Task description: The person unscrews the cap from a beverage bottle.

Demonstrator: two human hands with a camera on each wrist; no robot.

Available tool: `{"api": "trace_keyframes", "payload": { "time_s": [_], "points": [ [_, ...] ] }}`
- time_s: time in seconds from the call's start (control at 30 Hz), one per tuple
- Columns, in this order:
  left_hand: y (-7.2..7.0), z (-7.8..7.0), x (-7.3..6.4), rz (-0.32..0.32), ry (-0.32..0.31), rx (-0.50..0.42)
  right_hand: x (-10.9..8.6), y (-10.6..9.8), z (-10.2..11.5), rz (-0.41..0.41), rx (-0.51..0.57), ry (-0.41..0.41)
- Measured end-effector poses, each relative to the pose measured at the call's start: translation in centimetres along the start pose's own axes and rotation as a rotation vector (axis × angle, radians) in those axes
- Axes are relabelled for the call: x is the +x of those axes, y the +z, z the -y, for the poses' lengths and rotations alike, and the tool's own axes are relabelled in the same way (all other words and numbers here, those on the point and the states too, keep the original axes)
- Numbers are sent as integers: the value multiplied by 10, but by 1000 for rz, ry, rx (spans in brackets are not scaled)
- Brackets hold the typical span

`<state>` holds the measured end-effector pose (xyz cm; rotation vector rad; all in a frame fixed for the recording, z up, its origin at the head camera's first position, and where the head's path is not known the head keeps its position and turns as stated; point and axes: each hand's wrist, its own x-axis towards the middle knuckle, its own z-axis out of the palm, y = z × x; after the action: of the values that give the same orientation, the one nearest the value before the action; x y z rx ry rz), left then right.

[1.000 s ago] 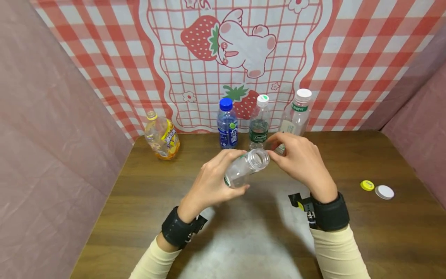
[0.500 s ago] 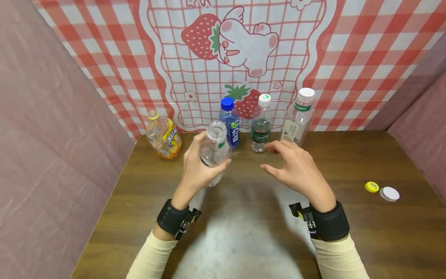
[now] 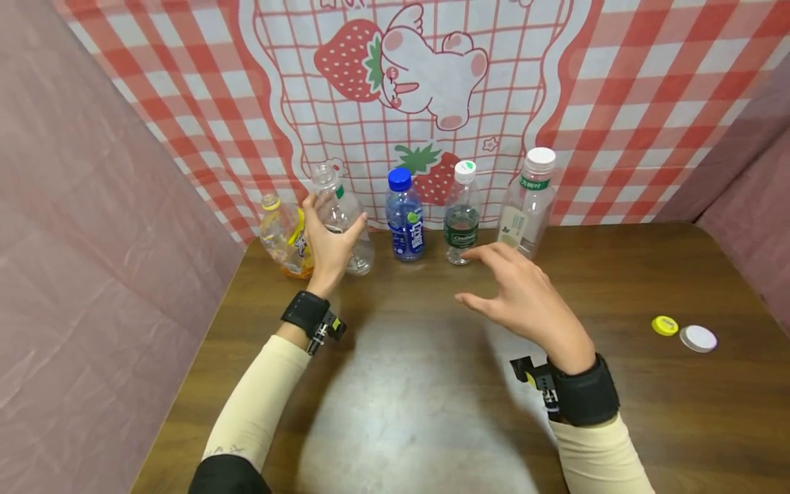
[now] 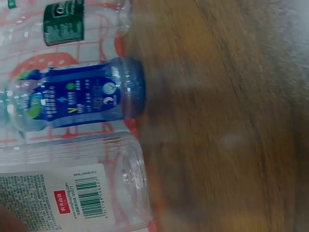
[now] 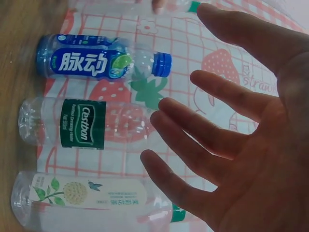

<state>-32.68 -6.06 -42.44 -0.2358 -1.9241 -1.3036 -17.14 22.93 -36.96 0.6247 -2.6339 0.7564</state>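
Note:
My left hand [image 3: 327,250] grips a clear, uncapped plastic bottle [image 3: 348,219] round its side, thumb on the right. That bottle stands upright or nearly so at the back of the table; its barcode label [image 4: 87,193] faces the left wrist camera. Just left of it is an uncapped bottle with a yellow label [image 3: 284,237], partly hidden by the hand. My right hand [image 3: 524,295] hovers with fingers spread and holds nothing. Behind it stand a green-labelled water bottle [image 3: 461,226] with a white cap and a taller clear bottle [image 3: 524,209], also white-capped.
A blue-capped drink bottle [image 3: 405,219] stands between the held bottle and the water bottle. On the right of the wooden table [image 3: 395,384] lie a yellow cap [image 3: 664,326] and a white cap [image 3: 699,339]. A checked cloth [image 3: 642,103] hangs close behind the bottles.
My left hand has carried the clear bottle from the middle to the back left, turning it from tilted to upright. My right hand has come away from its mouth, fingers spreading.

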Motion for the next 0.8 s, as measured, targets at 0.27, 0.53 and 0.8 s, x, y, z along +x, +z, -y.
{"api": "trace_keyframes", "payload": {
  "time_s": [0.27,0.53,0.8],
  "points": [
    [23,17,4,-33,-39,56,-4,-8,-1,2,21,9],
    [27,29,-1,-76,-73,58,-4,-9,0,15,40,-4],
    [29,32,0,-41,-64,144,-4,-10,0,35,42,5]
  ]
}}
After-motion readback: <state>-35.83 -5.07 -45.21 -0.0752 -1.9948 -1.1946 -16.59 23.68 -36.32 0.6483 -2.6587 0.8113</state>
